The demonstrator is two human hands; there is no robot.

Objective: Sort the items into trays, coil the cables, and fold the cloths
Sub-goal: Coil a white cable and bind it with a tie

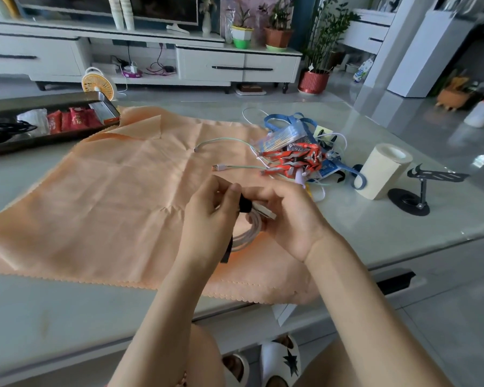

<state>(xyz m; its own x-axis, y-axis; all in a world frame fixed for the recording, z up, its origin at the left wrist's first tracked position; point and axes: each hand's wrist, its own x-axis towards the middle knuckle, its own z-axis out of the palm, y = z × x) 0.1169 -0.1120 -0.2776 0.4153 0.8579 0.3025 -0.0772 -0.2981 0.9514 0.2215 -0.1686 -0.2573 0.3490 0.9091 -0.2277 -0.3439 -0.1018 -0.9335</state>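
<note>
A coiled white cable (249,230) hangs between my hands above an orange cloth (118,191) spread over the table. My left hand (210,219) pinches a black strap (245,204) wrapped round the coil; the strap's loose end dangles below at the wrist. My right hand (288,216) grips the coil and its USB plug. A pale green cable (235,166) lies loose on the cloth beyond my hands. A tangled pile of red-and-silver toy figures (294,160), blue lanyards and white wires sits at the cloth's right edge.
A dark tray (67,100) at the far left holds red packets and a black object. A roll of paper (383,170) and a black stand (419,191) are at the right. The table's front edge runs below my forearms.
</note>
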